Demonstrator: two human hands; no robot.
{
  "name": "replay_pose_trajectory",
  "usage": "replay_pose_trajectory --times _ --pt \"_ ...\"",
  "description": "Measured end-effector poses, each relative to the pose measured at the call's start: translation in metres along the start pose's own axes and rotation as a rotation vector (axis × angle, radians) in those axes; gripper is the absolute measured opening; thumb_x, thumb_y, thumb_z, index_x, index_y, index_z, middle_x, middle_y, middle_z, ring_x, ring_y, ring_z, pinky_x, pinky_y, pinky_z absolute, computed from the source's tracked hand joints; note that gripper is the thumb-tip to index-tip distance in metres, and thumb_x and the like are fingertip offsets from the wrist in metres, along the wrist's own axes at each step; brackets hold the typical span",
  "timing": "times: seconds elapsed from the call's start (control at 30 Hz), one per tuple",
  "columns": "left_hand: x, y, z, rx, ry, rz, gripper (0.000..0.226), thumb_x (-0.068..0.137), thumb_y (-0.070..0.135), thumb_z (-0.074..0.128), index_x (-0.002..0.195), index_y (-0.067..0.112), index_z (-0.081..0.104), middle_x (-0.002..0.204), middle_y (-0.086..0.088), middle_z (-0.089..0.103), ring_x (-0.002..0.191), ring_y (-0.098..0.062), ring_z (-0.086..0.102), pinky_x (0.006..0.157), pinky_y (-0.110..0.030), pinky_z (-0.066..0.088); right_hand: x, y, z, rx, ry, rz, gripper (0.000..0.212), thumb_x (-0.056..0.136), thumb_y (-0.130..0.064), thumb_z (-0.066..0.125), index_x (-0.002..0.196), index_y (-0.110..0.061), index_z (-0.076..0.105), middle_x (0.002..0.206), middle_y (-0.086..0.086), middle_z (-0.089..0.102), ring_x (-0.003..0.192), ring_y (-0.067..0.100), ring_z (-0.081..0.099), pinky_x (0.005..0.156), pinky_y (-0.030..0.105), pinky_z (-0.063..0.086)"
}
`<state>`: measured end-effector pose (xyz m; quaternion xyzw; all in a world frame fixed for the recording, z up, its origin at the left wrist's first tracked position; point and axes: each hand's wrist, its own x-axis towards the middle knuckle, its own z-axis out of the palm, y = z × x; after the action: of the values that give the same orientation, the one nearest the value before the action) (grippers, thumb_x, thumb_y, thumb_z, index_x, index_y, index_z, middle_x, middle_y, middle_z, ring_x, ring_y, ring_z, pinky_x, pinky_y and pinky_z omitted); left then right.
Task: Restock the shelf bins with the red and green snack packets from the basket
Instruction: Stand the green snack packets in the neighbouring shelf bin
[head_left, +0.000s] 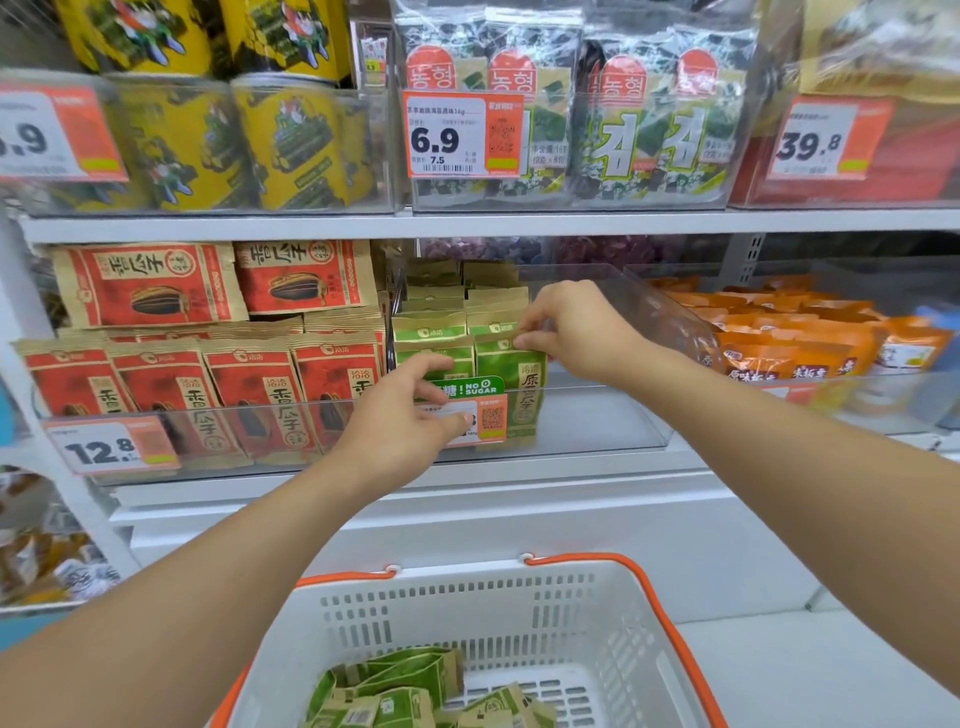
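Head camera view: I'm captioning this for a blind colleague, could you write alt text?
Both hands reach into a clear shelf bin: the right hand pinches the top of a green packet at the front, and the left hand rests on the bin's front by the price tag. Red packets fill the bin to the left; below, a white basket holds more green packets.

Green pkts (511, 384) upright in bin (597, 415); more, maybe flat, in basket (519, 613).
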<state>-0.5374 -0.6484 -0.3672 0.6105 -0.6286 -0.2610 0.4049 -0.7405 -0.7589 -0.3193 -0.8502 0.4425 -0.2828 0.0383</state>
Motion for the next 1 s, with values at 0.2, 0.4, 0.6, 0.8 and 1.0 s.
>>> replay_pose_trajectory --times 0.2,0.4,0.6,0.8,1.0 --pt "-0.004 0.002 -0.001 0.043 -0.018 0.034 0.063 0.086 0.025 0.075 0.14 0.038 0.046 0.111 0.005 0.06 0.087 -0.008 0.065 0.074 -0.027 0.053 -0.012 0.0 0.006 0.137 0.062 0.11 0.013 0.083 -0.025 0.08 0.089 -0.013 0.079 0.085 0.0 0.074 0.081 0.012 0.064 0.077 0.025 0.047" --pt "-0.001 0.001 -0.002 0.015 0.0 0.05 0.051 0.09 0.019 0.071 0.134 0.037 0.051 0.112 0.004 0.062 0.085 -0.013 0.068 0.064 -0.029 0.057 -0.012 0.014 -0.008 0.736 0.196 0.573 0.05 0.089 -0.056 0.065 0.113 -0.012 0.066 0.118 0.01 0.068 0.092 0.021 0.07 0.083 0.042 0.061" --pt "-0.003 -0.001 -0.001 0.044 -0.017 0.047 0.047 0.089 0.026 0.073 0.131 0.034 0.053 0.111 0.005 0.063 0.086 -0.01 0.065 0.071 -0.027 0.053 -0.003 0.0 0.009 1.268 -0.33 0.722 0.103 0.084 -0.087 0.022 0.15 -0.009 0.039 0.147 0.016 0.051 0.134 0.029 0.051 0.112 0.047 0.04" --pt "-0.007 -0.003 -0.006 0.071 -0.066 0.056 0.044 0.089 0.027 0.072 0.129 0.029 0.055 0.108 0.007 0.062 0.084 -0.009 0.062 0.073 -0.03 0.051 -0.003 -0.009 0.01 1.238 0.005 0.838 0.093 0.091 -0.079 0.028 0.148 -0.007 0.041 0.153 0.014 0.044 0.137 0.028 0.046 0.112 0.049 0.039" --pt "-0.034 -0.018 -0.012 0.573 -0.423 0.182 0.028 0.09 0.037 0.068 0.114 0.022 0.064 0.1 0.008 0.066 0.086 -0.012 0.062 0.074 -0.027 0.045 -0.049 -0.021 0.042 0.535 0.532 0.506 0.049 0.095 -0.049 0.041 0.055 -0.021 0.049 0.054 -0.003 0.052 0.059 0.022 0.055 0.063 0.037 0.046"
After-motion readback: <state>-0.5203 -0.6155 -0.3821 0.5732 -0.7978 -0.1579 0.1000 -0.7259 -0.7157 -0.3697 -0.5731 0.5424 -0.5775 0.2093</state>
